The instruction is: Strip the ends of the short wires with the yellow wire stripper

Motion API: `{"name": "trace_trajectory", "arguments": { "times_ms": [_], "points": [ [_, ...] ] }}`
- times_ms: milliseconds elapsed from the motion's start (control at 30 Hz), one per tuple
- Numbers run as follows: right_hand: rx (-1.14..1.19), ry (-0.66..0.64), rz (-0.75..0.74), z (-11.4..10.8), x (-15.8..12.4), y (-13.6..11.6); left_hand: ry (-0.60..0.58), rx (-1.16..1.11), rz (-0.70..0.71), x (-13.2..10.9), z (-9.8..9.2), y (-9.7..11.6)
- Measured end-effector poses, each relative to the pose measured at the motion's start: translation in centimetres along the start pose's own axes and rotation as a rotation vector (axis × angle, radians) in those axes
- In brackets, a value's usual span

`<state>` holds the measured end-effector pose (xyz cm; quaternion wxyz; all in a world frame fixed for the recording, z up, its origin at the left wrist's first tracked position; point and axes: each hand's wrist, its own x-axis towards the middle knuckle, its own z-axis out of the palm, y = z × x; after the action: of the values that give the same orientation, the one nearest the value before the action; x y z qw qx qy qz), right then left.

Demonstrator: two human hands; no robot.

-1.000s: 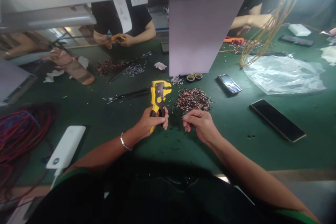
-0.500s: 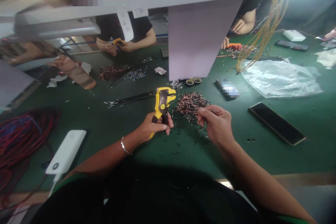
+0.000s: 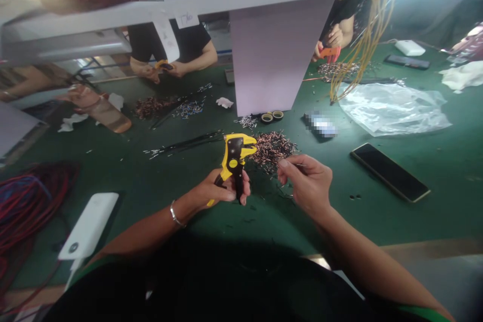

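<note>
My left hand (image 3: pixel 222 188) is wrapped round the handles of a yellow and black wire stripper (image 3: pixel 234 158), its jaws pointing right. To the right of it, my right hand (image 3: pixel 307 178) is closed in a pinch; a thin dark piece, probably a short wire, shows at its fingertips, mostly hidden. Between and beyond my hands lies a pile of short copper-ended black wires (image 3: pixel 273 148). Longer black wires with silvery ends (image 3: pixel 184 144) lie left of the tool. A small heap of silvery bits (image 3: pixel 247 121) sits behind the pile, beside two tape rolls (image 3: pixel 272 116).
A black phone (image 3: pixel 390 172) and a clear plastic bag (image 3: pixel 392 109) lie at right. At left are a white power bank (image 3: pixel 89 225), red cable coils (image 3: pixel 30 206) and a bottle (image 3: pixel 107 113). A panel (image 3: pixel 277 58) stands ahead; two people work beyond it.
The wire stripper has turned slightly in my left hand, and its handles look farther apart. My right hand keeps its pinch. The whole view has shifted a little.
</note>
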<state>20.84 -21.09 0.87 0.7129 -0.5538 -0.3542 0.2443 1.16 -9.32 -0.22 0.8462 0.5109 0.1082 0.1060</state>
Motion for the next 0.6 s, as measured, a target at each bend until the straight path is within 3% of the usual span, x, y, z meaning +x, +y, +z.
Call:
{"name": "trace_trajectory", "arguments": {
  "times_ms": [200,333,600],
  "points": [
    [-0.301,-0.048,-0.228,0.4,-0.8,-1.0,-0.017,0.083,-0.011,-0.3,0.2,-0.3],
    [-0.354,-0.100,-0.381,0.7,-1.3,-1.3,-0.030,0.122,-0.028,-0.5,0.4,-0.4],
    [-0.356,-0.258,-0.407,0.9,-1.8,-1.1,-0.021,0.170,0.021,-0.5,0.4,-0.7]
  ]
}}
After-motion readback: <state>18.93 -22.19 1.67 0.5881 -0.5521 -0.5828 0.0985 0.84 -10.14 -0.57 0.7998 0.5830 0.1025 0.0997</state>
